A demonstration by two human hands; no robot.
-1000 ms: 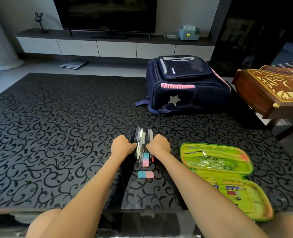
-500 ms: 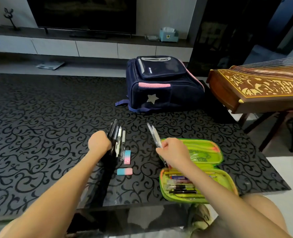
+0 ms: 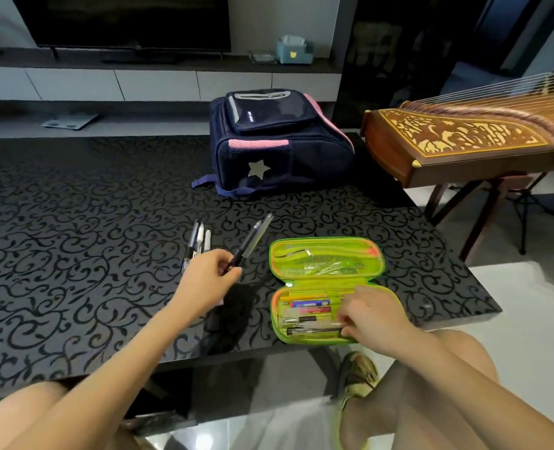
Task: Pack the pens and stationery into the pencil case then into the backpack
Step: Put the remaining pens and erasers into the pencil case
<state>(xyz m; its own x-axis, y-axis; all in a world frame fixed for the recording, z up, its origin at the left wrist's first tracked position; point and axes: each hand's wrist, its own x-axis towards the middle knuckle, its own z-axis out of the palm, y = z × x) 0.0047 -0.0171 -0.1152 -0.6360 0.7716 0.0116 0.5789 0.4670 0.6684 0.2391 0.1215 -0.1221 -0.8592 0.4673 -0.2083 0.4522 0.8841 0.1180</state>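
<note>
Head view. Step in hand, by judgement: loading pens into pencil case [image 3: 326, 254], lying open at table's [image 3: 74, 254] near right edge. Right hand [image 3: 371, 315] inside lower half, fingers curled onto pens already seated; exact pinch not discernible. Left hand [image 3: 209, 277] pinching two dark pens [image 3: 248, 246], raised, tips angled toward case. Next move: carry across, lay lengthwise. Remaining pens [image 3: 196, 245] just left. Backpack [image 3: 278, 144] beyond, apparently closed. Path unobstructed; wooden zither [image 3: 463, 141] well apart.
</note>
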